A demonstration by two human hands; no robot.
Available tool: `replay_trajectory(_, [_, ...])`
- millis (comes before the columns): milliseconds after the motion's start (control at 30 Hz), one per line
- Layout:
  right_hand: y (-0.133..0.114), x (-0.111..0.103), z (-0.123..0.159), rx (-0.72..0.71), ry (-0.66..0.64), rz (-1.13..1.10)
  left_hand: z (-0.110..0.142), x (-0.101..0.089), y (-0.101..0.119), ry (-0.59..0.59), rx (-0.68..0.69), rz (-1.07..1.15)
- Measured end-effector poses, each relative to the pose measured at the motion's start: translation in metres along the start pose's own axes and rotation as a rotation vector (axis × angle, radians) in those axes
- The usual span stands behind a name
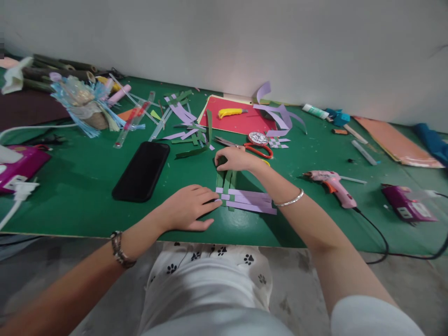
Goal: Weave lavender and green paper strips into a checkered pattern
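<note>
A small weave of green and lilac paper strips [245, 198] lies on the green mat [80, 186] near its front edge. My left hand [191, 207] lies flat beside it, fingers together, fingertips pressing the left ends of the lilac strips. My right hand [234, 159] is curled over the far ends of the upright green strips, pinching them against the mat.
A black phone [142, 171] lies left of the weave. Red-handled scissors [257, 148], loose paper strips [185, 119], a red sheet [245, 122] with a yellow cutter [229, 112] lie behind. A pink glue gun [332, 184] with cord sits right. Purple boxes [406, 205] stand at both sides.
</note>
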State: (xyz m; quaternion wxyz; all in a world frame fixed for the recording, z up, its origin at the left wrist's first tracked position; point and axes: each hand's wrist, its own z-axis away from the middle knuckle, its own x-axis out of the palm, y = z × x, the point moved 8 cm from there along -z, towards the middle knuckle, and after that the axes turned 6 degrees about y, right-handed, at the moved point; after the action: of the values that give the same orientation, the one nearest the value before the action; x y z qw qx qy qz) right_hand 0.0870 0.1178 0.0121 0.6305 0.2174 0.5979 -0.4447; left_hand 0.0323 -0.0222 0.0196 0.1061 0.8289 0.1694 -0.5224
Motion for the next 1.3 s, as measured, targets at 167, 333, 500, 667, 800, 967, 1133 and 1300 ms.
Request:
replay_trajectory(167, [0.003, -0.002, -0.002, -0.169, -0.064, -0.164, -0.001, -0.001, 0.000, -0.011, -0.010, 0.012])
replay_trajectory(333, [0.019, -0.003, -0.008, -0.186, -0.112, -0.248, -0.001, 0.002, -0.002, -0.035, -0.023, 0.033])
replay_trajectory(500, [0.024, -0.004, -0.011, -0.155, -0.103, -0.335, 0.000, 0.002, -0.003, -0.025, -0.033, 0.029])
replay_trajectory(667, [0.022, -0.004, -0.010, -0.147, -0.071, -0.244, 0.001, 0.002, -0.002, -0.043, -0.037, 0.048])
replay_trajectory(800, [0.020, -0.004, -0.008, -0.128, -0.022, -0.129, -0.001, 0.005, -0.013, -0.052, -0.193, 0.103])
replay_trajectory(967, [0.019, -0.004, -0.003, -0.059, 0.021, -0.090, -0.001, 0.016, -0.032, -0.073, -0.431, 0.145])
replay_trajectory(1133, [0.018, -0.004, -0.002, -0.054, 0.051, -0.044, -0.006, 0.019, -0.034, -0.066, -0.448, 0.173])
replay_trajectory(1300, [0.018, -0.003, -0.002, -0.048, 0.077, 0.000, -0.009, 0.020, -0.033, -0.095, -0.444, 0.179])
